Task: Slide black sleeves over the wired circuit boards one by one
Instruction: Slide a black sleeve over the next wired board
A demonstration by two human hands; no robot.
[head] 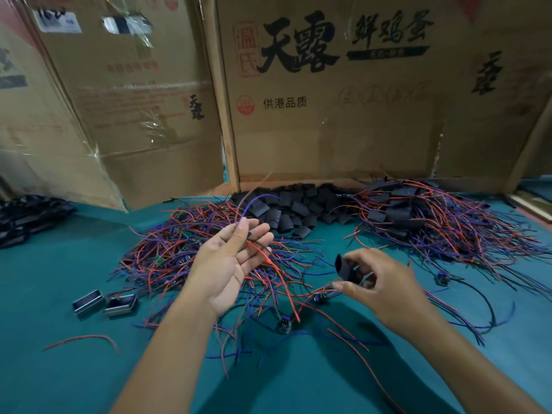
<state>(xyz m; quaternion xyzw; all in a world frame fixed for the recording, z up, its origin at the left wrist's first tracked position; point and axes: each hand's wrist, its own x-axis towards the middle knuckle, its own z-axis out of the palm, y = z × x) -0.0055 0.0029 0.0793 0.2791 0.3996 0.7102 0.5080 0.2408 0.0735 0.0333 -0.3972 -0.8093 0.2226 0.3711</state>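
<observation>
Behind the green counter (59,264) stand big brown cardboard boxes (328,100), and in front of them lie a heap of flat black sleeves (298,204), a tangle of red and blue wired boards (179,249) and a pile of boards already in sleeves (418,216). Above the tangle the left hand (230,264) pinches a red and blue wire pair (263,249), other fingers loose. Beside it, the right hand (379,288) pinches one short black sleeve (345,268), its end open.

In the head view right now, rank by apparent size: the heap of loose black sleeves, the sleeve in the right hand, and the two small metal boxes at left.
1. Heap of loose black sleeves, by far the largest.
2. Two metal boxes as a pair.
3. Sleeve pinched by the right hand.
One box alone looks about sleeve-sized, so that is unsure.
</observation>
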